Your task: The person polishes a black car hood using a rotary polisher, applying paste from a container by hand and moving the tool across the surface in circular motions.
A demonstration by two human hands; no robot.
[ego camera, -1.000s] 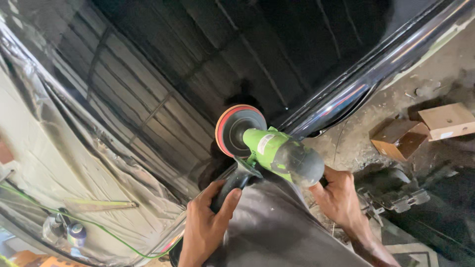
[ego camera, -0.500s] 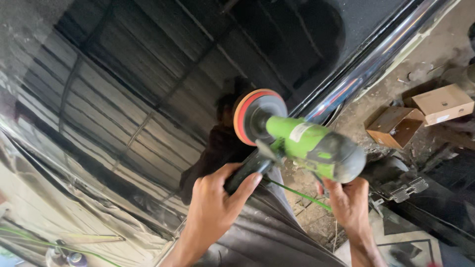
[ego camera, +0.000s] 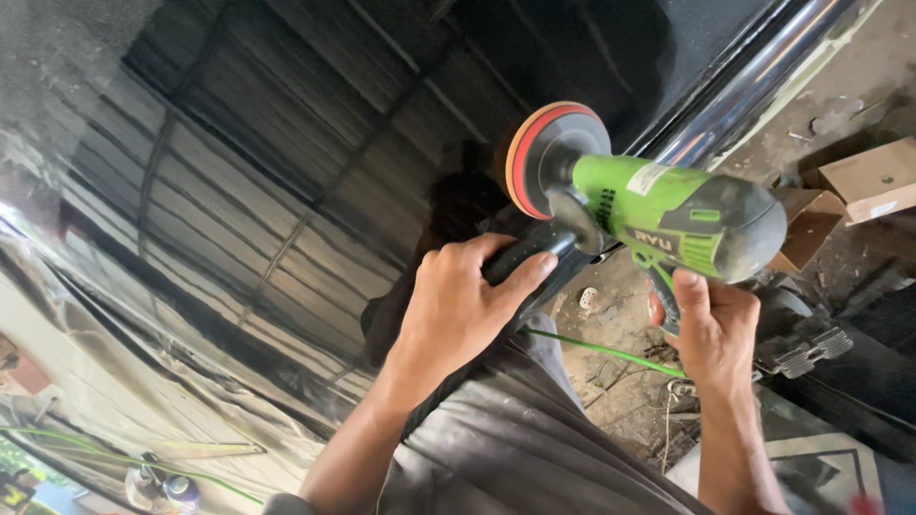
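- Green polisher (ego camera: 682, 217) — sitting right of centre in the upper half of the frame, its body running from the pad out toward the right edge, grey rear housing at the far right.
- Round pad (ego camera: 546, 157), orange and red at the rim — lying at upper centre, face turned to the glossy black car panel (ego camera: 286, 172); whether it is touching the paint cannot be told.
- Black side handle (ego camera: 528, 256) — projecting down and left from the polisher's head.
- Left hand (ego camera: 458, 310) — sitting at centre frame, its grip closing round the side handle, fingers wrapping over the top and thumb lying along it.
- Right hand (ego camera: 711, 324) — sitting at lower right, reaching up under the rear of the polisher, its grip pinching the dark trigger part below the green body; thumb pointing upward.
- Green cord (ego camera: 601, 351) — running from beneath the polisher leftward, between the two hands.
- Grey trousers (ego camera: 515, 448) — filling the lower centre of the frame.
- Cardboard boxes (ego camera: 863, 181) — lying on the dirt floor (ego camera: 611, 315) at the right edge.
- Spray cans (ego camera: 167, 491) — standing at lower left, small and partly cut off.
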